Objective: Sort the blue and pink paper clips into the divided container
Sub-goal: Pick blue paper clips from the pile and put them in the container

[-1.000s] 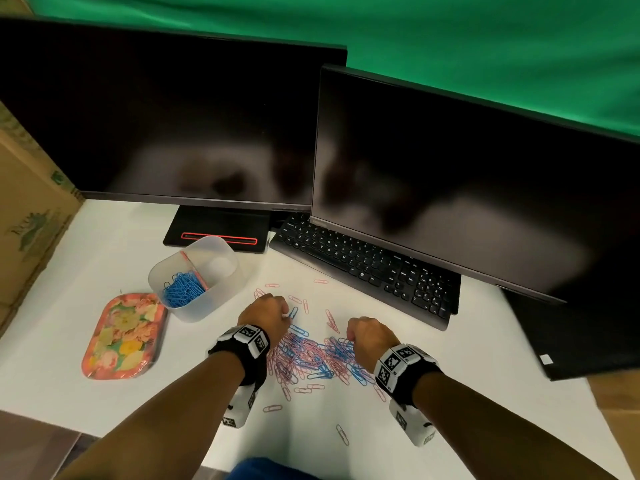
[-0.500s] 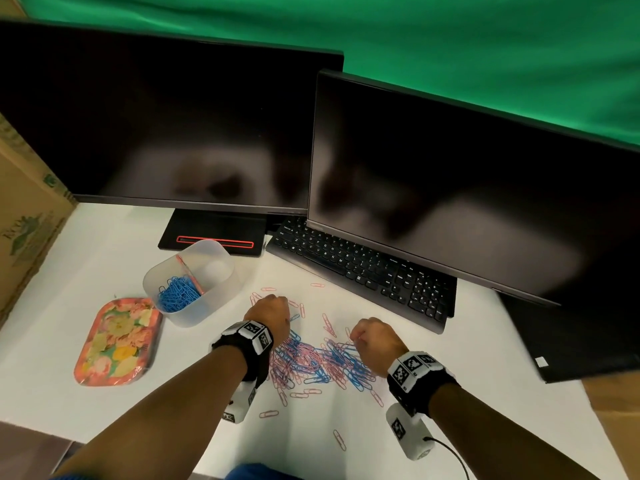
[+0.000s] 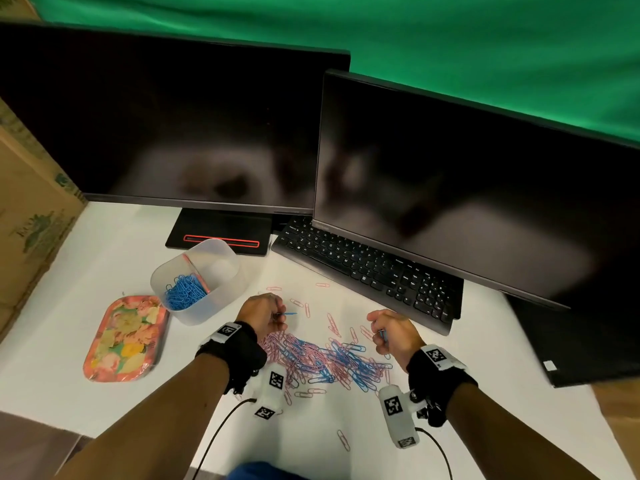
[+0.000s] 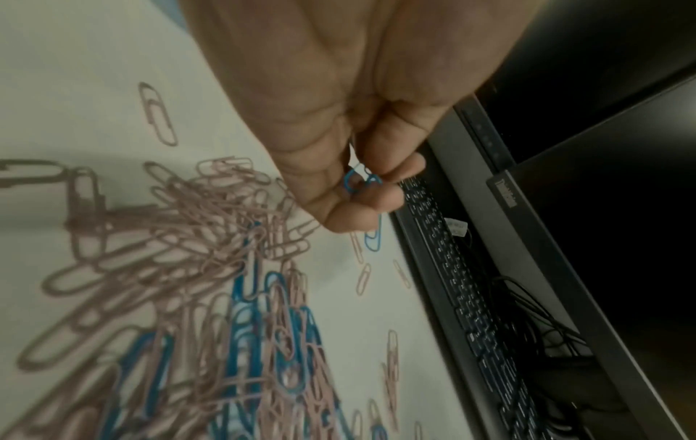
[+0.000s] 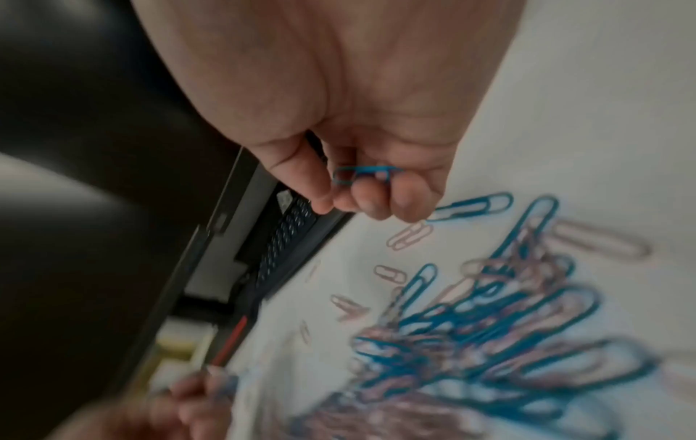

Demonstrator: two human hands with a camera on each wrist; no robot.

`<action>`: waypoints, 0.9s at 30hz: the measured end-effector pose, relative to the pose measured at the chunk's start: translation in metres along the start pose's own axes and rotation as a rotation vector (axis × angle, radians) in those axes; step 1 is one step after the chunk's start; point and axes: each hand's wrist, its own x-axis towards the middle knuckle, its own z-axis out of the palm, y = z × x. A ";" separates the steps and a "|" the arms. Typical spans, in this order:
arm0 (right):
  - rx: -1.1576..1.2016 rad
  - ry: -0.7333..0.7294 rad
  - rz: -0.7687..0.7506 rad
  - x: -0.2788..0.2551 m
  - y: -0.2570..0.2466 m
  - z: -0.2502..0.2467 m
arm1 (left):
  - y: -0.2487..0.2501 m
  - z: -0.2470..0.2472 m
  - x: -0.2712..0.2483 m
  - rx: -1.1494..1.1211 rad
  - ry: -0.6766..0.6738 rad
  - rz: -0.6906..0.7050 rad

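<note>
Since a second ago both our hands have risen off the mixed heap of blue and pink wire paper clips [image 3: 325, 358] near the white desk's [image 3: 104, 258] front edge. Our left hand [image 3: 265, 315], fingers curled, pinches blue paper clips [image 4: 359, 181]; our right hand [image 3: 393, 332] pinches one blue clip [image 5: 363, 174] too. The translucent divided plastic container [image 3: 204, 282] towards the left holds blue clips beside a floral tray [image 3: 124, 337], before two dark monitors [image 3: 467, 195].

I note blue and pink paper clips [image 3: 325, 358] heaped on the white table [image 3: 104, 258]. Blue clips [image 3: 183, 292] fill one translucent container [image 3: 221, 292] compartment. Floral pink tray [image 3: 124, 337]; black keyboard [image 3: 367, 268]; green backdrop [image 3: 450, 46].
</note>
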 end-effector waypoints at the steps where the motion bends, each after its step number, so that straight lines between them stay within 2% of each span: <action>1: -0.204 0.005 -0.045 0.001 0.001 0.001 | -0.001 0.002 0.000 0.005 0.013 -0.003; 3: -0.708 0.017 -0.185 -0.001 0.005 0.004 | -0.003 0.005 -0.002 0.065 0.027 0.019; 4: -0.887 0.016 -0.236 -0.002 0.008 0.005 | -0.004 0.006 -0.002 0.100 0.024 0.033; 8: -1.173 -0.052 -0.315 -0.003 0.014 0.016 | -0.009 0.008 0.001 0.228 0.006 0.085; 11: -1.225 -0.042 -0.319 -0.002 0.018 0.021 | -0.009 0.010 -0.002 0.300 -0.008 0.126; 15: -1.221 -0.023 -0.215 0.001 0.016 0.024 | -0.010 0.006 -0.005 0.382 -0.066 0.194; 18: -1.209 -0.022 -0.161 0.003 0.016 0.023 | -0.010 0.005 -0.007 0.413 -0.103 0.193; 22: -1.197 -0.041 -0.113 0.003 0.018 0.023 | -0.008 0.009 -0.011 0.244 -0.100 0.138; 27: -1.007 -0.053 -0.137 0.000 0.018 0.013 | -0.009 0.010 -0.013 -0.119 -0.028 -0.030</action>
